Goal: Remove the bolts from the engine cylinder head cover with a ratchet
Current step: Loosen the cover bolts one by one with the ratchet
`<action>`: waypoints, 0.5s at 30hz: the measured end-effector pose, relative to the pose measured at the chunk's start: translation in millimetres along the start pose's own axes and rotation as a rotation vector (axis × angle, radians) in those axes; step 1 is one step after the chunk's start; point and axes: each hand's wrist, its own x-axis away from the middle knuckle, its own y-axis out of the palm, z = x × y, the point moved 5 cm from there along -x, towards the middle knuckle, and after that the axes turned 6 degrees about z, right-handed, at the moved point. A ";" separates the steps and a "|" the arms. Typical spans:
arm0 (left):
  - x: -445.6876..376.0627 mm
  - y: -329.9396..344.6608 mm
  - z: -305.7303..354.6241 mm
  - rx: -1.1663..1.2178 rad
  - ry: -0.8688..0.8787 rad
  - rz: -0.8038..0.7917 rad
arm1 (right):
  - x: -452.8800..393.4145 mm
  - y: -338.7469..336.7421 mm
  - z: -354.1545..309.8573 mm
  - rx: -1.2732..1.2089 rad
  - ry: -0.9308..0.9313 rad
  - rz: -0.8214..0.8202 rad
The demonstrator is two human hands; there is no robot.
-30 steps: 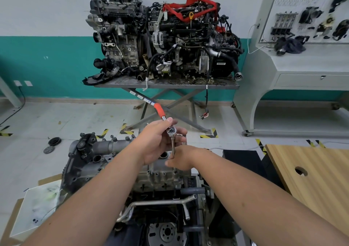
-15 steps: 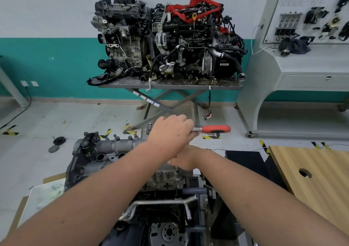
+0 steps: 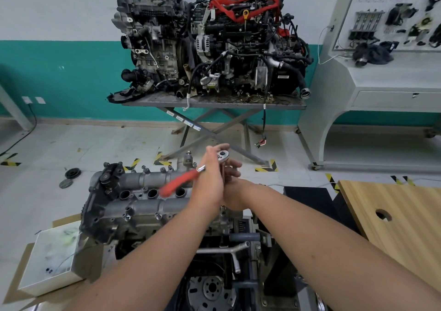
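While the red handle is blurring across the engine, these lines are tracking the moment, every place taken from the cylinder head cover (image 3: 143,198).

Ratchet: the ratchet (image 3: 223,154) is standing above the cover's right end, its round head up top, an extension shaft running down toward a bolt that is hidden behind the hands.

Handle: the handle (image 3: 177,183) is now pointing left and toward the person, lying over the cover's plug wells; half a second ago it was pointing right, and a second ago away toward the far wall.

Meaning: the swing is reading as fast spinning of a bolt that is already loose, so this bolt is probably coming out soon. That is a judgement.

Left hand: the left hand (image 3: 210,179) is wrapping round the ratchet just below its head, driving the turn.

Right hand: the right hand (image 3: 232,191) is curling round the extension shaft lower down, steadying it, pressed against the left.

Remaining bolts: several bolts (image 3: 126,216) are standing in the cover's near edge and far edge, so much of the job is looking undone.

Writing: stickers on the scissor stand (image 3: 191,123) beyond the cover are too small to read; no brand is showing on the ratchet.
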 end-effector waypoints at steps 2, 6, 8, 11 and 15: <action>-2.6 -1.4 2.0 0.112 -0.100 -0.008 | -3.0 0.2 2.2 0.001 -0.008 0.031; -10.9 -8.2 19.3 -0.006 -0.194 0.009 | -5.5 -0.3 1.7 0.056 -0.063 0.044; -15.1 -7.1 29.1 -0.161 -0.236 -0.024 | -6.5 -0.8 2.6 0.081 -0.057 0.042; -16.9 -1.6 43.1 -0.391 -0.296 -0.206 | -6.2 -1.0 2.9 0.095 -0.058 0.021; -23.6 7.4 57.6 -0.806 -0.049 -0.338 | -4.4 -2.0 4.3 0.114 -0.045 -0.028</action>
